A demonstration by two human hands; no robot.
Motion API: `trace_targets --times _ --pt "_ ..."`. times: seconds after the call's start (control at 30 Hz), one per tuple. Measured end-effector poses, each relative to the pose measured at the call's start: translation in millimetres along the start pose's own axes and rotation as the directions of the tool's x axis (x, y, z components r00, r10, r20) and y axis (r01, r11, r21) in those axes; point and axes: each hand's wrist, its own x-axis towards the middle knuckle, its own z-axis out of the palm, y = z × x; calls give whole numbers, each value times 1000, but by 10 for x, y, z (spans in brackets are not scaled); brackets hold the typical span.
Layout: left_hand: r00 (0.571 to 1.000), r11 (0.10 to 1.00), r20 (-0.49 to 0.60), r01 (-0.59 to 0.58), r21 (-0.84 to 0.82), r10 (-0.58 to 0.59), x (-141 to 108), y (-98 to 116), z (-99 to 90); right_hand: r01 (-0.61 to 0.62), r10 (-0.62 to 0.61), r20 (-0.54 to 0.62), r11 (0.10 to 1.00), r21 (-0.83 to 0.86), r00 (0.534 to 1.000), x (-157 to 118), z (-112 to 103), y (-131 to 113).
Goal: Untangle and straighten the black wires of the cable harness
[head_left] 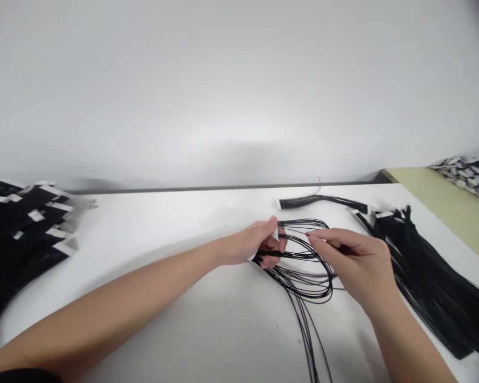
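Observation:
In the middle of the table, my left hand is closed on one end of a wire harness, a bundle of thin black wires. A white connector shows between its thumb and fingers. The wires bend round in loops to the right, and several trail down toward the near edge. My right hand pinches a single black wire between thumb and forefinger, a short way right of the connector. Its other fingers are curled in and partly hidden.
Another harness lies behind my hands, one thin wire sticking up. A pile of black harnesses lies at right, and a larger pile with white connectors at left. More white-ended parts sit on the yellowish surface. A wall rises behind.

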Motion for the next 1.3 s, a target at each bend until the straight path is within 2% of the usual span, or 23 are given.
trace_targets --times 0.1,0.27,0.43,0.53,0.63,0.67,0.73,0.83,0.9,1.0,1.3 --pt "1000 1000 -6 9 -9 -9 4 -4 -8 138 -138 3 989 -59 990 14 4 31" --pt "1000 1000 1 6 -13 -6 7 -3 -18 333 -333 29 930 -156 943 48 -11 62" --pt "1000 1000 8 17 -13 -16 13 -4 -28 521 -528 66 800 -298 847 15 -11 40" --pt "1000 999 15 18 -27 -18 15 -1 -33 575 -614 33 716 -396 788 -29 18 47" --pt "999 1000 42 23 -15 -22 13 10 -34 608 -648 28 696 -382 761 -35 37 65" --pt "999 1000 50 21 -6 -20 11 15 -32 609 -642 29 711 -351 766 -27 37 68" --pt "998 1000 58 17 15 -17 10 27 -27 571 -581 47 777 -266 812 -3 29 67" --pt "998 999 65 18 39 -21 9 43 -20 419 -409 94 893 -163 908 22 19 52" --pt "997 997 70 24 68 -28 6 49 -16 331 -319 104 933 -142 942 23 27 41" --pt "997 995 69 28 95 -35 -4 53 -9 277 -264 107 951 -135 959 10 57 31" --pt "995 997 99 10 74 -17 8 28 -15 257 -248 85 960 -112 965 -28 118 25"
